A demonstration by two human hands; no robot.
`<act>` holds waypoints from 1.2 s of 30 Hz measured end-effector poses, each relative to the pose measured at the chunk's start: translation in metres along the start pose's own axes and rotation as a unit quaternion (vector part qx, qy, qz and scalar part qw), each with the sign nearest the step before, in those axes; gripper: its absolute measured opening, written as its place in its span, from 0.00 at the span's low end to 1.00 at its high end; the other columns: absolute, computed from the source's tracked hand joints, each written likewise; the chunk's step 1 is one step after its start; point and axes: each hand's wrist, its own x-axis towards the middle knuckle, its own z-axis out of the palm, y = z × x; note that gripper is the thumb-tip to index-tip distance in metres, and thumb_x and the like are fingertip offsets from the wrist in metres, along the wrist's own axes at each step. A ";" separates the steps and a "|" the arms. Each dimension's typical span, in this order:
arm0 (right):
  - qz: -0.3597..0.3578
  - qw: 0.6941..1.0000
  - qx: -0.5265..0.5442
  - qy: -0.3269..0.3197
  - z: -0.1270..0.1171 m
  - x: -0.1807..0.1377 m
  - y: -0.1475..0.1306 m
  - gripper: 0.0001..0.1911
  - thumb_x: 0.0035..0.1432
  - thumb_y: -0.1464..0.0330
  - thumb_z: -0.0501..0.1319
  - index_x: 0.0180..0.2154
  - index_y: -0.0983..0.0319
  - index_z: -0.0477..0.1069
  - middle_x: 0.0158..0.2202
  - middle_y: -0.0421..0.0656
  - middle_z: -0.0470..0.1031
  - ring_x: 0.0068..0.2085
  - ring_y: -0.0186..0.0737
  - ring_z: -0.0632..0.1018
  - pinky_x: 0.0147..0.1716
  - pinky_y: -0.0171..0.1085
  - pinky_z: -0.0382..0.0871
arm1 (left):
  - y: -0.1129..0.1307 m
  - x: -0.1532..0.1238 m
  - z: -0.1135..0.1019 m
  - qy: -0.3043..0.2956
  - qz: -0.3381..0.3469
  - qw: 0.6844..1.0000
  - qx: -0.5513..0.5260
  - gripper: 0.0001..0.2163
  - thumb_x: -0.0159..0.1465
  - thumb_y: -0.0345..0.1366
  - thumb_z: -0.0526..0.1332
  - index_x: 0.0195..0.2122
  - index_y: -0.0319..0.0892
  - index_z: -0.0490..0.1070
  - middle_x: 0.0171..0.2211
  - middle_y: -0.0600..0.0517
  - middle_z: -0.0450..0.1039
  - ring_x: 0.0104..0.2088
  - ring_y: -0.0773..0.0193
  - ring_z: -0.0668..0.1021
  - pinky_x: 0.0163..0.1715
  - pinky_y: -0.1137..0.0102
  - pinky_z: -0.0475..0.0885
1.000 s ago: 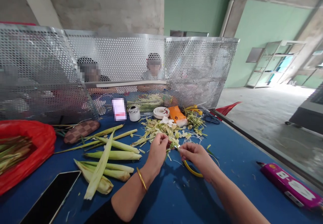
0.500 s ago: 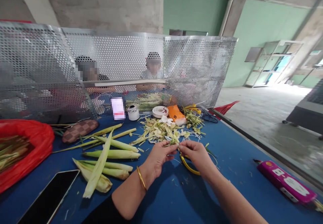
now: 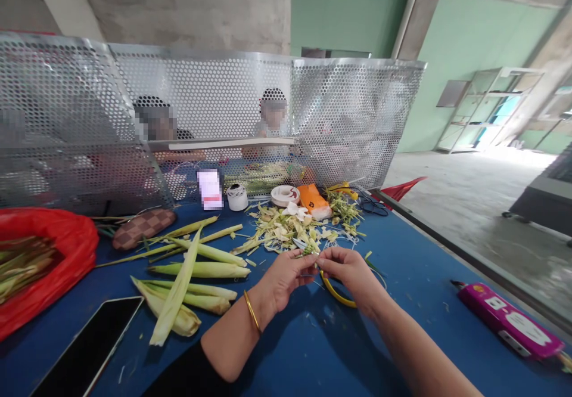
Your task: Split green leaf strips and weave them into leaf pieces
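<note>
Over the blue table, my left hand [image 3: 286, 275], with a gold bangle at the wrist, is closed on a small green plant piece [image 3: 308, 253], mostly covered by the fingers. Thumb and index finger of my right hand [image 3: 349, 273] pinch together right beside it, at its near end. What those right fingertips grip is too small to make out. Under both hands lies a pair of scissors with a yellow handle [image 3: 336, 294]; part of a blade shows just behind the left fingers. A heap of pale green peelings [image 3: 272, 230] spreads beyond the fingertips.
Long green husked stalks [image 3: 203, 270] and a phone [image 3: 92, 349] lie left, near a red bag [image 3: 83, 254] of stalks. A purple box [image 3: 509, 319] sits right. Tape [image 3: 285, 195] and an orange packet [image 3: 314, 199] stand before a perforated metal screen [image 3: 214, 99], with people behind.
Both hands stay together with nearly the same pinch; the fingers shift only slightly. The camera view has moved a little, so the scene sits slightly higher and further right.
</note>
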 end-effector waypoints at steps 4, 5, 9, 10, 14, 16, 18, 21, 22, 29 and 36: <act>0.009 1.000 0.022 -0.016 0.001 0.000 0.001 0.17 0.38 0.56 0.69 0.21 0.62 0.71 0.18 0.37 0.68 0.22 0.31 0.65 0.24 0.33 0.59 | 0.001 -0.002 0.001 -0.005 0.001 1.000 0.013 0.17 0.45 0.42 0.73 0.30 0.38 0.74 0.26 0.53 0.73 0.28 0.67 0.74 0.34 0.71 0.67; 0.007 1.000 0.025 -0.017 0.001 0.001 0.001 0.17 0.37 0.56 0.70 0.20 0.62 0.70 0.18 0.37 0.67 0.22 0.31 0.65 0.24 0.33 0.59 | 0.001 -0.002 0.001 -0.005 0.003 1.000 0.017 0.17 0.45 0.42 0.73 0.30 0.37 0.74 0.26 0.53 0.72 0.28 0.68 0.74 0.34 0.71 0.67; 0.006 0.999 0.044 -0.030 0.001 0.001 0.002 0.17 0.38 0.57 0.70 0.20 0.62 0.70 0.19 0.36 0.67 0.23 0.31 0.65 0.26 0.33 0.59 | 0.000 -0.002 0.000 -0.017 0.007 1.000 0.025 0.19 0.45 0.44 0.73 0.31 0.37 0.75 0.25 0.53 0.72 0.27 0.69 0.73 0.34 0.71 0.66; 0.011 0.998 0.053 -0.037 0.001 0.001 0.002 0.17 0.38 0.57 0.70 0.20 0.63 0.70 0.19 0.37 0.67 0.23 0.31 0.65 0.26 0.33 0.59 | -0.001 -0.002 0.000 -0.023 0.007 0.999 0.026 0.19 0.45 0.45 0.73 0.31 0.36 0.75 0.25 0.53 0.72 0.27 0.69 0.73 0.34 0.71 0.66; 0.045 0.991 0.104 -0.072 0.001 -0.001 0.001 0.15 0.37 0.60 0.70 0.22 0.64 0.71 0.20 0.38 0.69 0.22 0.30 0.66 0.26 0.33 0.59 | -0.002 -0.001 0.000 -0.053 -0.005 0.998 0.019 0.19 0.45 0.46 0.73 0.29 0.35 0.75 0.24 0.52 0.72 0.26 0.69 0.73 0.33 0.71 0.65; 0.062 0.986 0.129 -0.088 0.000 -0.001 0.001 0.14 0.36 0.62 0.70 0.21 0.64 0.72 0.19 0.37 0.68 0.21 0.29 0.65 0.25 0.32 0.58 | -0.002 -0.001 0.000 -0.072 -0.014 0.997 0.012 0.18 0.46 0.45 0.73 0.29 0.35 0.75 0.24 0.51 0.72 0.26 0.69 0.73 0.33 0.72 0.65; 0.078 0.980 0.150 -0.104 -0.001 -0.001 0.000 0.13 0.35 0.63 0.71 0.21 0.65 0.73 0.17 0.37 0.68 0.20 0.29 0.65 0.23 0.32 0.57 | -0.003 -0.002 0.000 -0.087 -0.022 0.996 0.009 0.18 0.47 0.45 0.73 0.28 0.35 0.75 0.24 0.51 0.73 0.26 0.69 0.73 0.33 0.72 0.65; 0.102 0.972 0.177 -0.119 -0.003 0.000 0.000 0.13 0.34 0.64 0.71 0.22 0.66 0.74 0.18 0.40 0.70 0.21 0.30 0.67 0.23 0.33 0.58 | -0.002 -0.002 -0.001 -0.095 -0.027 0.995 0.009 0.17 0.47 0.45 0.72 0.27 0.35 0.75 0.23 0.51 0.72 0.26 0.69 0.73 0.34 0.71 0.66; 0.109 0.969 0.186 -0.120 -0.003 0.000 -0.001 0.12 0.34 0.65 0.71 0.22 0.66 0.74 0.19 0.40 0.71 0.21 0.30 0.67 0.24 0.33 0.59 | -0.002 -0.002 -0.002 -0.097 -0.026 0.995 0.008 0.17 0.48 0.45 0.72 0.27 0.35 0.75 0.24 0.51 0.72 0.26 0.69 0.73 0.35 0.71 0.66; 0.132 0.959 0.222 -0.114 -0.006 -0.002 -0.005 0.09 0.40 0.65 0.67 0.21 0.65 0.72 0.21 0.40 0.71 0.24 0.32 0.70 0.28 0.32 0.64 | 0.000 0.000 -0.007 -0.143 -0.036 0.989 -0.010 0.15 0.51 0.43 0.70 0.32 0.36 0.76 0.27 0.50 0.74 0.29 0.67 0.75 0.38 0.70 0.67; 0.084 0.976 0.180 -0.090 -0.007 -0.002 -0.004 0.06 0.39 0.68 0.64 0.19 0.63 0.70 0.20 0.39 0.69 0.22 0.30 0.65 0.25 0.32 0.61 | 0.008 -0.004 -0.003 -0.090 0.008 0.995 0.049 0.17 0.52 0.49 0.68 0.33 0.39 0.75 0.28 0.51 0.74 0.30 0.66 0.74 0.36 0.70 0.67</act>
